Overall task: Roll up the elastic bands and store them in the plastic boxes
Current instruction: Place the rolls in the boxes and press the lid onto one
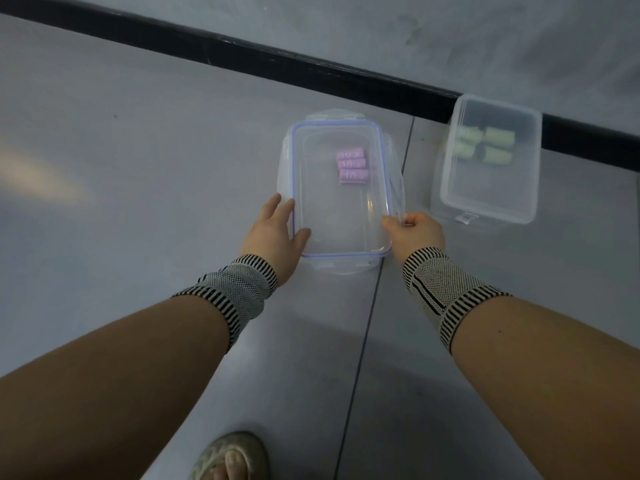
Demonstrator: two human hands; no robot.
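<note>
The lid (341, 216) is touched by the left hand's (277, 233) spread fingers (282, 209) and pinched by the right hand (414, 230).

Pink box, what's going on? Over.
Left hand flat on lid, right hand pinching its edge. Three pink rolls inside. Nothing blocking.

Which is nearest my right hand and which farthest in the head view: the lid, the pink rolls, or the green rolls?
1. Lid: pinched at its near right corner by the right hand.
2. Pink rolls: beneath the lid, ahead and left.
3. Green rolls: in the right box, farthest.
</note>
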